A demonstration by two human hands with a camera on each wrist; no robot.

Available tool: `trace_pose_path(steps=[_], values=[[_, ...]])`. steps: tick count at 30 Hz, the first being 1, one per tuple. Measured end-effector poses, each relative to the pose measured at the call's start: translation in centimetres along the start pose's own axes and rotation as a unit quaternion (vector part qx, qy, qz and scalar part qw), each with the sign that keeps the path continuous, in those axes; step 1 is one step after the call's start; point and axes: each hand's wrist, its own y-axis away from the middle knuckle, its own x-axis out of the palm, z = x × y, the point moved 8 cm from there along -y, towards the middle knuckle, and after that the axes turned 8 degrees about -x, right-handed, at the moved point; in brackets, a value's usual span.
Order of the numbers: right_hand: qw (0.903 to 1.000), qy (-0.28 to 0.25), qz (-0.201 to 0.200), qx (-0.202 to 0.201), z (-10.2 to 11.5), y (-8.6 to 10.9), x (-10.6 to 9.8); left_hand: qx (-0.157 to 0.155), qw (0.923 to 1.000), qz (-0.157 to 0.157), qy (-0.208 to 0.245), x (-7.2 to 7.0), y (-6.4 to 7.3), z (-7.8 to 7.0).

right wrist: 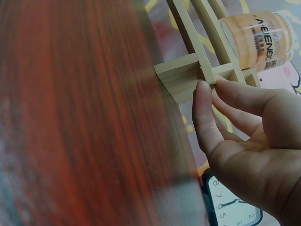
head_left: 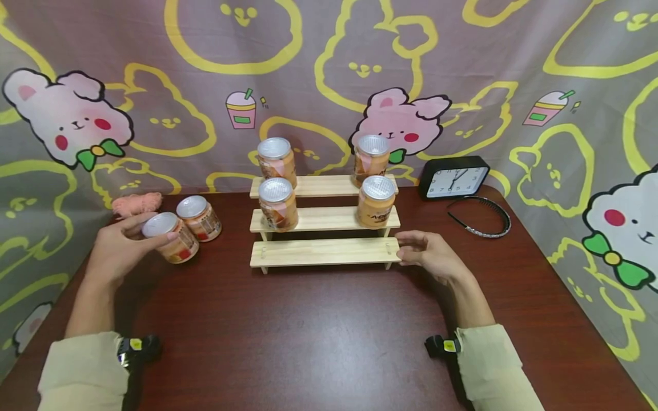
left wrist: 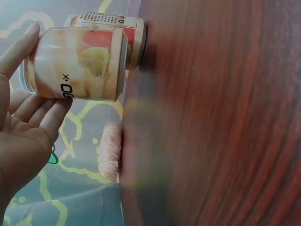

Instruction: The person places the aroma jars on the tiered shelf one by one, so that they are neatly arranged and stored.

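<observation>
My left hand [head_left: 115, 248] grips a can with a silver lid and fruit-patterned label [head_left: 175, 242], thumb on one side and fingers on the other. In the left wrist view, the bottom of this held can [left wrist: 120, 66] seems slightly off the table. Just behind it stands a similar can [head_left: 205, 222]. My right hand [head_left: 432, 254] pinches the right end of the lowest step of a three-step wooden display rack [head_left: 324, 253]; the right wrist view shows thumb and fingertip at that step's end [right wrist: 207, 70]. Two cans stand on the top step, and two more [head_left: 277, 208] on the middle one.
A bundle of pink yarn [head_left: 136, 204] lies at the back left. To the right of the rack are a black desk clock [head_left: 454, 177] and a dark headband [head_left: 501, 214]. Patterned cloth [head_left: 319, 85] hangs behind the brown table [head_left: 303, 337].
</observation>
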Motion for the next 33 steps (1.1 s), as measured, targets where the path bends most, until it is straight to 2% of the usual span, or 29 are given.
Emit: trace_pose_path(steps=[9,14,20,25,33], values=[[1.0000,0.002,-0.002,-0.001,-0.1,0.0,0.0,0.029,0.9991,0.016,0.028,0.2,0.8,-1.0],[0.9999,0.011,-0.009,-0.005,0.0,0.1,-0.1,0.058,0.9968,0.036,0.042,0.8,1.2,-2.0],[0.9997,0.019,-0.014,-0.006,0.2,0.1,-0.1,0.093,0.9934,0.042,0.053,1.4,1.6,-2.9],[0.9998,0.018,-0.013,0.000,0.1,0.1,-0.1,0.103,0.9911,0.060,0.059,2.2,2.1,-3.4],[0.9999,0.012,-0.011,0.001,0.0,0.1,0.0,0.129,0.9867,0.041,0.091,2.9,2.7,-4.8]])
